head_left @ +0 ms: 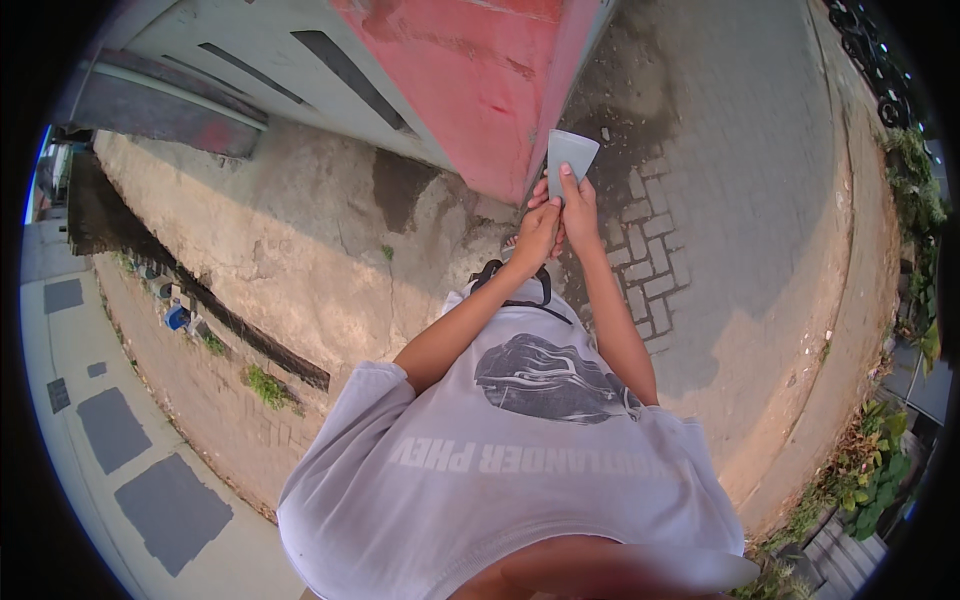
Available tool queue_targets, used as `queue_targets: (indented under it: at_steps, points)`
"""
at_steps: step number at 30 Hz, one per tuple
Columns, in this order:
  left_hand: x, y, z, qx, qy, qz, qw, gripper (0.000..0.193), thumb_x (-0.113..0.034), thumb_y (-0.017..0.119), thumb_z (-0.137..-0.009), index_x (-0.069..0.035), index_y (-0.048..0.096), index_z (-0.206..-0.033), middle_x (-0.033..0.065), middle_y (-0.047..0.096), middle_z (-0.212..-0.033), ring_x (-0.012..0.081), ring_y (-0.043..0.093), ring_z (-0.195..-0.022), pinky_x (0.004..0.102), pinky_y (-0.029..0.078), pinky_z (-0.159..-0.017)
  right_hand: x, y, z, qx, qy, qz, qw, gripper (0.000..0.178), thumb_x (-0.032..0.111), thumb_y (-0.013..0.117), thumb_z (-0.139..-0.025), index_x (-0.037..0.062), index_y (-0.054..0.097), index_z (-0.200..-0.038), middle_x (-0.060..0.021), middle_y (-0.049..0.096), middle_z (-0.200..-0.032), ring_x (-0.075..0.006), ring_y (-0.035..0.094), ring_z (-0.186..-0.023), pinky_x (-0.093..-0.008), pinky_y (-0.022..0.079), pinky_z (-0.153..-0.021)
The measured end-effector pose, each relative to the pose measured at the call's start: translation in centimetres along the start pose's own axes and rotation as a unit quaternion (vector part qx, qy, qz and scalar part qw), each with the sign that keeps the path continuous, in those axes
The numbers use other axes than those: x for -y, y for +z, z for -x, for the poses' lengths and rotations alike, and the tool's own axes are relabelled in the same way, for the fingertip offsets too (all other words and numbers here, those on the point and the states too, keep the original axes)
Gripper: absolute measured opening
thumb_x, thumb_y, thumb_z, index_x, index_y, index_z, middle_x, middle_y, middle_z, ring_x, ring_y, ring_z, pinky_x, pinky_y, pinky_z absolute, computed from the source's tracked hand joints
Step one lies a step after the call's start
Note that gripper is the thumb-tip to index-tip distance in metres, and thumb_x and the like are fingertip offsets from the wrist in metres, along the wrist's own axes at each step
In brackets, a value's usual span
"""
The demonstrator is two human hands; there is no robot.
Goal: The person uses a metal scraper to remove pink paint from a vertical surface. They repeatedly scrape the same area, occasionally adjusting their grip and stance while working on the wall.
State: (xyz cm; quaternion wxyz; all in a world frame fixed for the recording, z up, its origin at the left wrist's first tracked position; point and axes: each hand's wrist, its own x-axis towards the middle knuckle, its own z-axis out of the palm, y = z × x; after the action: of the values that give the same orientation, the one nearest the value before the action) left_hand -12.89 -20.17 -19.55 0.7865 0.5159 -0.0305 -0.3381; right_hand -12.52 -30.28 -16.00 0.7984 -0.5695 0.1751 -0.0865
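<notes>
A flat, pale grey piece (573, 152), wider at its far end, is held up in front of me; its exact kind I cannot make out. My right hand (578, 208) grips it, thumb lying on its face and fingers behind. Just below and to the left, my left hand (538, 232) is closed at the lower end of the piece, touching the right hand. Whether it grips the piece itself or only rests there is hidden. Right beyond the hands rises the corner of a pink wall (470, 90).
Cracked concrete (310, 230) spreads to the left, crossed by a dark drain channel (250, 340). Paving blocks (650, 255) lie to the right. Plants (875, 465) line the far right edge. A blue object (177, 317) sits by the channel.
</notes>
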Motion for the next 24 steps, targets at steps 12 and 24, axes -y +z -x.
queue_targets:
  at_steps: [12,24]
  points:
    - [3.9,-3.1,-4.2,-0.08,0.042,-0.075,0.993,0.048,-0.039,0.04,-0.111,-0.007,0.055,-0.079,-0.0013,0.049,-0.058,0.0093,0.045,-0.045,0.0262,0.035,-0.041,-3.1,0.3,-3.5,0.076,-0.012,-0.037,0.996,0.044,0.044,0.05,-0.108,0.001,0.054,-0.1,-0.0024,0.053,-0.071,-0.0099,0.049,-0.062,-0.0249,0.043,-0.056]
    - [2.2,-0.4,-4.5,-0.073,0.06,-0.123,0.988,0.046,-0.037,0.041,-0.111,-0.001,0.059,-0.089,0.0034,0.058,-0.065,0.0115,0.054,-0.053,0.0288,0.043,-0.049,-1.0,-1.0,-2.8,0.033,-0.034,0.021,0.999,0.039,0.04,0.051,-0.108,0.0025,0.056,-0.097,-0.0022,0.055,-0.072,-0.0091,0.051,-0.065,-0.0251,0.043,-0.058]
